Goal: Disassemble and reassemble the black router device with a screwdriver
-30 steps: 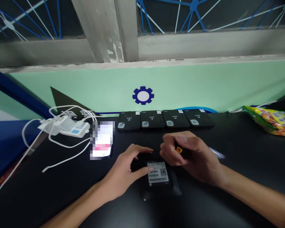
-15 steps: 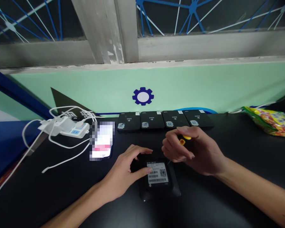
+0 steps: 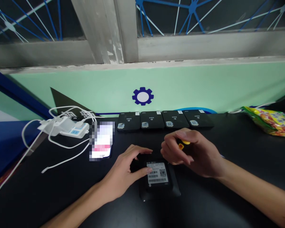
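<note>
On the black table lies a black square device, its white printed label facing up. My left hand grips its left side, with the thumb on the label's edge and the fingers curled over the far edge. Above the device's far right corner, my right hand is closed around a screwdriver with a yellow and black handle. Most of the handle is covered by my fingers. The screwdriver's tip is hidden behind the hand at the device's corner.
Several flat black boxes stand in a row along the wall. A lit phone lies left of them, beside a white power strip with tangled white cables. A yellow snack bag is at the far right.
My right hand has dropped slightly and shifted a little left with the screwdriver, closer to the device's corner. My left hand and the device stay where they were.
</note>
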A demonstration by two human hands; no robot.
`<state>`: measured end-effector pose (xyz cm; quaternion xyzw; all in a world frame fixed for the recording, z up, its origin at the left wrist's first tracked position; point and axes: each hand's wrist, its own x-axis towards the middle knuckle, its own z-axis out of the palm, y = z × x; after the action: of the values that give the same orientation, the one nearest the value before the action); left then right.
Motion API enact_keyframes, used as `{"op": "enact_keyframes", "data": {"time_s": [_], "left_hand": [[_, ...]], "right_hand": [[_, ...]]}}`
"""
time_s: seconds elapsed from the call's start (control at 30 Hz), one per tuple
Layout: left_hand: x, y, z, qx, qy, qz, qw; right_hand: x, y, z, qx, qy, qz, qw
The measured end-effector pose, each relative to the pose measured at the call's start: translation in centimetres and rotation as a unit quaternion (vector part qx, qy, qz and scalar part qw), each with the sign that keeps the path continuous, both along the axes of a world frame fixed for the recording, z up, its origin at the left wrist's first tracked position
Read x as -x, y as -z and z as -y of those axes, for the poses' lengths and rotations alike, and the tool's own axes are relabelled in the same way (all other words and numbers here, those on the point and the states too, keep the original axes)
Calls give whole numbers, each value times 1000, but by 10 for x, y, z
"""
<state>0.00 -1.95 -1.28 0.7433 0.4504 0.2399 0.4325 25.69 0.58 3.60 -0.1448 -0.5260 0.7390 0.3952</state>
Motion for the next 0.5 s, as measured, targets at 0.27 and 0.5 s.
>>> {"op": "enact_keyframes", "data": {"time_s": [0.27, 0.5], "left_hand": [[1, 2, 0, -1, 0, -3, 1000], [0, 0, 0, 8, -4, -6, 1000]], "right_hand": [[2, -2, 1, -10, 19, 5, 1000], [3, -1, 0, 5, 20, 0, 1000]]}}
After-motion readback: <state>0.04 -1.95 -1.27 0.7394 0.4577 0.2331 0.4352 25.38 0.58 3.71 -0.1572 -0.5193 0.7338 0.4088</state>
